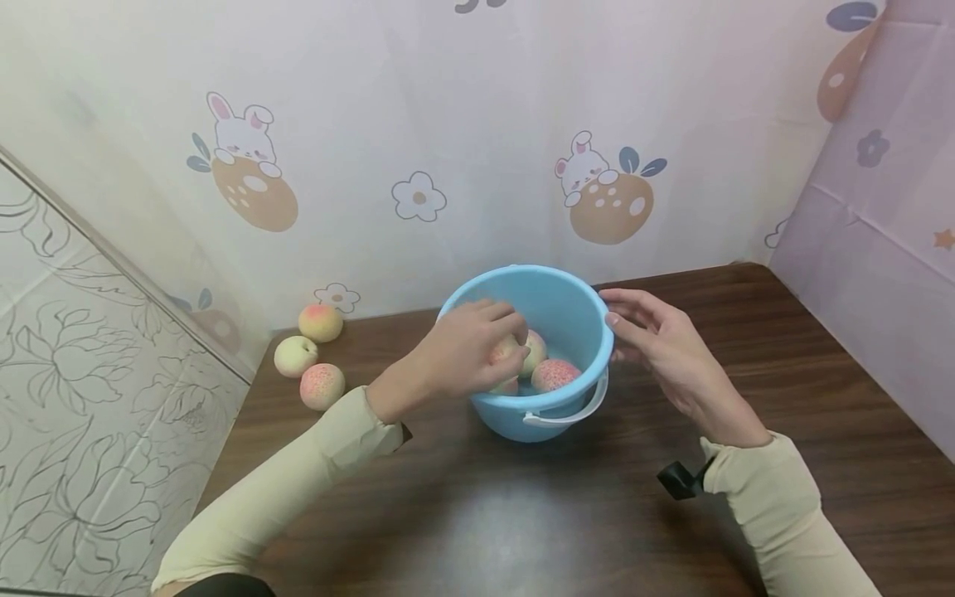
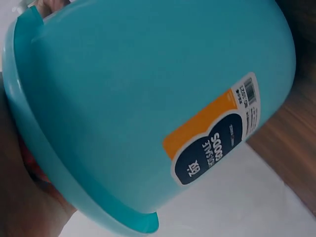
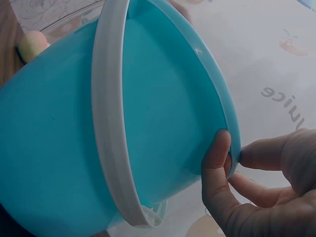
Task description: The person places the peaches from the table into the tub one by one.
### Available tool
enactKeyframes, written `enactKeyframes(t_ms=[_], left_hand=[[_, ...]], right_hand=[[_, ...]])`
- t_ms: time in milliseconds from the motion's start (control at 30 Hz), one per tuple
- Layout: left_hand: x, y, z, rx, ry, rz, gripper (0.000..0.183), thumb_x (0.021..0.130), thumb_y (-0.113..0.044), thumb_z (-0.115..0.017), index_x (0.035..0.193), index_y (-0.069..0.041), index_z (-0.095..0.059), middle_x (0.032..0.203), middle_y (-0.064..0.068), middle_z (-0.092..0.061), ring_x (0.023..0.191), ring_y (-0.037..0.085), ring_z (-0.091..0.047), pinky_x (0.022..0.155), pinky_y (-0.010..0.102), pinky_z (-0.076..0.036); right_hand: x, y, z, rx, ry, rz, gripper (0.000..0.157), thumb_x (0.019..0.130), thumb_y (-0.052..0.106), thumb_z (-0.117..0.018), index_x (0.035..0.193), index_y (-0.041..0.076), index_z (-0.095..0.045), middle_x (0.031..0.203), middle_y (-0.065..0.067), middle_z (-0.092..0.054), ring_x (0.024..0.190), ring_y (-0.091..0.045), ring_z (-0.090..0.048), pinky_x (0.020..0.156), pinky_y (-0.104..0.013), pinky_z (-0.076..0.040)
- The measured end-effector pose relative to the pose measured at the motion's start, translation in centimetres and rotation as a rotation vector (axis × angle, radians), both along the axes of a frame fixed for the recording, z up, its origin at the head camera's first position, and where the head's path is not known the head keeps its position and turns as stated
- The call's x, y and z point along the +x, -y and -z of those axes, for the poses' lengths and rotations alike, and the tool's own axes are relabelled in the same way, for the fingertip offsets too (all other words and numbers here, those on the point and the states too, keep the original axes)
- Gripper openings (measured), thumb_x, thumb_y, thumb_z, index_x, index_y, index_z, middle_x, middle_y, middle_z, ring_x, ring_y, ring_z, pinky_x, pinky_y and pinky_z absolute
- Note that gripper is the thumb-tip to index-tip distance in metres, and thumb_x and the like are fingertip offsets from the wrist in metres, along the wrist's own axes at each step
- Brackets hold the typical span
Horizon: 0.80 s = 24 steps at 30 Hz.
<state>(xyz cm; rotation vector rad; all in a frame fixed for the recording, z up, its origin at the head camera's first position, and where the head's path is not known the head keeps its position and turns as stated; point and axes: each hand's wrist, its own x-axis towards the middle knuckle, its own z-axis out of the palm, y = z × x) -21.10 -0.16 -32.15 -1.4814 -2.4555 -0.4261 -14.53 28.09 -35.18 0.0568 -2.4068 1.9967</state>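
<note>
Your blue plastic bucket (image 1: 552, 305) stands upright on the dark wood-grain desk (image 1: 746, 356), near its back edge, with several peaches inside. You can see a red-speckled peach (image 1: 555, 376) on the near right of the bucket's bottom, a paler peach (image 1: 534, 354) just behind it, and part of another peach (image 1: 508, 386) by the near wall, under your left hand (image 1: 473, 347). That hand reaches in over the left side of the rim, its fingers curled round a pale peach (image 1: 503, 351), which they partly cover. Your right hand (image 1: 671, 348) pinches the rim on the opposite side, the thumb and fingers on either side of the edge. The white handle (image 3: 108, 103) hangs down against the outer wall, and the left wrist view shows an orange and dark-blue label (image 2: 215, 133) on the bucket's side. Well to the left of the bucket, three more peaches sit in a loose group on the desk: a yellow-red peach (image 1: 321, 322) at the back, a cream peach (image 1: 295, 356) and a pink-speckled peach (image 1: 322, 387) nearest you. Behind the desk hangs a pale cloth (image 1: 492, 124) printed with rabbits and flowers.
</note>
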Motion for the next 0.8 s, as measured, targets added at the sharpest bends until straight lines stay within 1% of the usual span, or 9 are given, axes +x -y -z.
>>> enactKeyframes(t_ms=[100, 233, 367, 433, 500, 633, 667, 733, 800], left_hand=[[0.1, -0.3, 0.0, -0.04, 0.079, 0.008, 0.019, 0.097, -0.036, -0.058, 0.1, -0.02, -0.068, 0.092, -0.007, -0.064, 0.086, 0.01, -0.055, 0.077, 0.027, -0.048], [0.2, -0.6, 0.0, -0.089, 0.157, -0.005, 0.021, 0.099, -0.04, -0.055, 0.103, -0.024, -0.068, 0.093, -0.01, -0.064, 0.086, 0.007, -0.054, 0.076, 0.026, -0.048], [0.0, -0.8, 0.0, -0.141, 0.238, -0.003, 0.025, 0.101, -0.043, -0.053, 0.104, -0.024, -0.069, 0.092, -0.01, -0.064, 0.084, 0.006, -0.056, 0.075, 0.026, -0.049], [-0.2, -0.9, 0.0, -0.172, 0.29, 0.011, 0.027, 0.102, -0.043, -0.053, 0.107, -0.023, -0.07, 0.092, -0.011, -0.065, 0.083, 0.006, -0.058, 0.076, 0.026, -0.05], [-0.4, -1.0, 0.0, -0.203, 0.359, 0.041, 0.027, 0.103, -0.041, -0.054, 0.109, -0.021, -0.072, 0.092, -0.011, -0.065, 0.082, 0.006, -0.06, 0.079, 0.027, -0.051], [-0.7, -1.0, 0.0, -0.279, 0.488, 0.09, 0.022, 0.105, -0.037, -0.055, 0.107, -0.022, -0.071, 0.081, -0.012, -0.063, 0.078, 0.006, -0.06, 0.08, 0.027, -0.05], [-0.8, -1.0, 0.0, -0.294, 0.508, 0.094, 0.021, 0.105, -0.036, -0.055, 0.107, -0.023, -0.071, 0.079, -0.012, -0.062, 0.078, 0.006, -0.06, 0.08, 0.027, -0.05], [-0.8, -0.9, 0.0, -0.321, 0.527, 0.093, 0.02, 0.106, -0.037, -0.054, 0.109, -0.024, -0.07, 0.076, -0.012, -0.062, 0.078, 0.006, -0.061, 0.08, 0.028, -0.05], [-0.8, -0.9, -0.1, -0.333, 0.54, 0.085, 0.02, 0.105, -0.036, -0.055, 0.113, -0.025, -0.07, 0.079, -0.011, -0.064, 0.082, 0.007, -0.062, 0.082, 0.028, -0.051]], right_hand=[[0.0, 0.0, 0.0, 0.002, 0.001, -0.001, 0.053, 0.104, 0.031, -0.064, 0.15, 0.011, -0.049, 0.135, -0.011, -0.059, 0.105, -0.013, -0.07, 0.083, -0.025, -0.062], [-0.1, -0.1, 0.0, -0.013, 0.0, -0.007, 0.052, 0.103, 0.03, -0.066, 0.149, 0.011, -0.05, 0.132, -0.009, -0.06, 0.103, -0.012, -0.07, 0.082, -0.026, -0.062], [-0.1, 0.0, 0.1, -0.033, 0.003, -0.02, 0.052, 0.103, 0.027, -0.066, 0.149, 0.009, -0.049, 0.129, -0.005, -0.063, 0.1, -0.01, -0.071, 0.081, -0.026, -0.063], [-0.1, 0.0, 0.1, -0.036, 0.001, -0.025, 0.052, 0.103, 0.027, -0.066, 0.149, 0.009, -0.049, 0.128, -0.004, -0.064, 0.099, -0.009, -0.071, 0.081, -0.026, -0.063], [-0.2, 0.1, 0.1, -0.033, -0.002, -0.028, 0.053, 0.103, 0.028, -0.066, 0.149, 0.009, -0.049, 0.128, -0.003, -0.064, 0.1, -0.009, -0.071, 0.081, -0.027, -0.063], [-0.1, 0.2, 0.1, -0.026, -0.001, -0.034, 0.054, 0.103, 0.03, -0.067, 0.149, 0.01, -0.049, 0.13, -0.002, -0.064, 0.101, -0.01, -0.072, 0.083, -0.03, -0.063], [-0.1, 0.2, 0.1, -0.026, 0.001, -0.034, 0.054, 0.102, 0.03, -0.067, 0.15, 0.01, -0.049, 0.13, -0.002, -0.063, 0.102, -0.01, -0.072, 0.084, -0.031, -0.063], [-0.1, 0.2, 0.1, -0.024, 0.003, -0.032, 0.054, 0.103, 0.03, -0.067, 0.15, 0.01, -0.049, 0.131, -0.004, -0.063, 0.102, -0.011, -0.072, 0.085, -0.032, -0.063], [-0.1, 0.2, 0.0, -0.023, 0.004, -0.028, 0.053, 0.103, 0.029, -0.066, 0.149, 0.01, -0.049, 0.132, -0.005, -0.063, 0.102, -0.011, -0.072, 0.084, -0.032, -0.063]])
